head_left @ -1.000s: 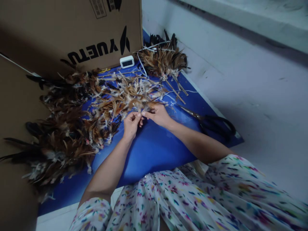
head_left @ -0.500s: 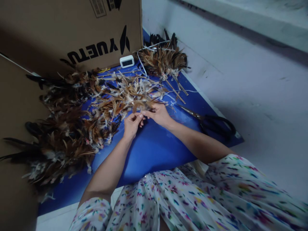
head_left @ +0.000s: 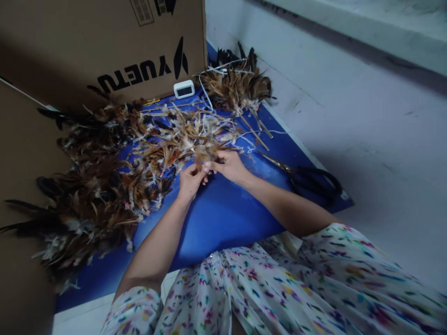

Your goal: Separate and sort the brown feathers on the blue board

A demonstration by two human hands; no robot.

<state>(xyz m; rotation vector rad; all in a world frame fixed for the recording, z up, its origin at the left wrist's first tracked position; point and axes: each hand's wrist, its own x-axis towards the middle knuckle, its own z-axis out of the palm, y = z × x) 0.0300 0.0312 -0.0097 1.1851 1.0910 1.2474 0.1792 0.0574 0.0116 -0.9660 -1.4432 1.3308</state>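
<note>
My left hand (head_left: 192,180) and my right hand (head_left: 231,166) meet over the near side of the blue table, thumbs and fingertips pinched together. A small tuft of brown feathers (head_left: 205,154) sticks up from between the fingertips; its lower ends are hidden by the fingers. Just beyond my hands lies a loose spread of brown and white feathers (head_left: 174,139), several of them in small bunches with pale ends. To the right of my right hand, large scissors (head_left: 307,179) with black handles lie with their tips toward it.
Dark feather bundles (head_left: 94,186) cover the left side of the blue table (head_left: 223,218). At the back stand a white digital timer (head_left: 184,89) and a tied feather bundle (head_left: 237,83) with thin sticks (head_left: 256,132). A cardboard box (head_left: 150,42) and a pale wall (head_left: 349,121) border the table.
The feather tuft at my fingertips has shifted slightly left and shows more upright. Both hands stay almost in place, still pinched together.
</note>
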